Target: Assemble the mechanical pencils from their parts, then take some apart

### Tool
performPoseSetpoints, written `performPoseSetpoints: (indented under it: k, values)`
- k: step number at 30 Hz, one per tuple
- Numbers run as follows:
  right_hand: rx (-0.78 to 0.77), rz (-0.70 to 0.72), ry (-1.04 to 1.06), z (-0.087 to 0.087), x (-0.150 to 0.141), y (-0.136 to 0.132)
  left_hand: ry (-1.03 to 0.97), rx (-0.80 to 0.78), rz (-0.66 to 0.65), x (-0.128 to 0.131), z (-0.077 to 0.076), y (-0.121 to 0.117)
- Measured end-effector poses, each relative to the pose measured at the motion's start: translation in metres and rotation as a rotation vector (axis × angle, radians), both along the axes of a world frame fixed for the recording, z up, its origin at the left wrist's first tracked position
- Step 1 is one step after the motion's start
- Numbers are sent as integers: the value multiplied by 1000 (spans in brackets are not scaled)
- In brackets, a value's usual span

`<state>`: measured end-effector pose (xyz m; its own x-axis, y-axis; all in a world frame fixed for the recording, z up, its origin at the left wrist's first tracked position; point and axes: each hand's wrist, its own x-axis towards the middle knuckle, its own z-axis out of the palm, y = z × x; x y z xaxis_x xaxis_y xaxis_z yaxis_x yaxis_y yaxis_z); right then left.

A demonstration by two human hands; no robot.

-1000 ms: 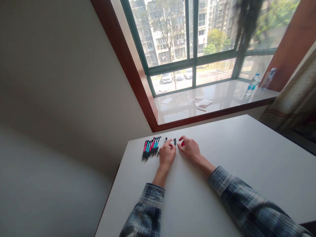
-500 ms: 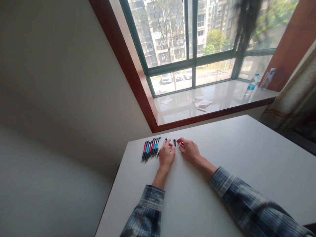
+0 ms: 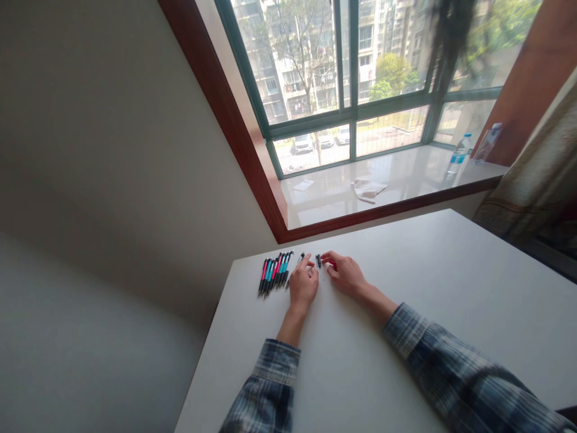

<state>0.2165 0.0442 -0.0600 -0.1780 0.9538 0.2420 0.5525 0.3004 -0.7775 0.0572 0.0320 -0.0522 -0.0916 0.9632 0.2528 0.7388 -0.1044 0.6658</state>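
My left hand (image 3: 304, 284) rests on the white table (image 3: 374, 361), its fingers bent but apart. A dark pen (image 3: 301, 257) lies slanted just beyond it and partly under its fingers. My right hand (image 3: 343, 270) lies to the right, with index finger and thumb spread. Its fingertips come close to a small black pen part (image 3: 318, 261) that lies between the two hands; whether they touch it I cannot tell. Left of my left hand, several ballpoint pens (image 3: 274, 273) in pink and teal with black grips lie side by side. My palms are hidden.
A wall (image 3: 112, 180) runs along the left. Beyond the table's far edge is a windowsill (image 3: 329, 207) with a crumpled white cloth (image 3: 369, 189), a paper (image 3: 303, 185) and a water bottle (image 3: 458, 155). A curtain (image 3: 518, 186) hangs at the right.
A red bit seen beneath my right fingers earlier no longer shows. My right fingers have shifted slightly toward the black pen part. My left hand is nearly still.
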Motion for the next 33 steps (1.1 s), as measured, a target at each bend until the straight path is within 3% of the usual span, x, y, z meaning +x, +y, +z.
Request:
performPoseSetpoints:
  k: [6, 15, 24, 28, 33]
  values:
    - [-15, 36, 268, 2, 1, -1, -208, 218, -51, 3, 12, -5]
    - [5, 170, 534, -3, 2, -9, -430, 234, -328, 7, 13, -9]
    - [-102, 285, 708, -3, 4, -6, -560, 77, -293, -4, 9, -2]
    - [-193, 186, 794, -5, 8, -1, -613, 36, -241, -9, 7, 0]
    - [-412, 54, 1190, -10, 12, 3, -804, -15, -206, -7, 1, -1]
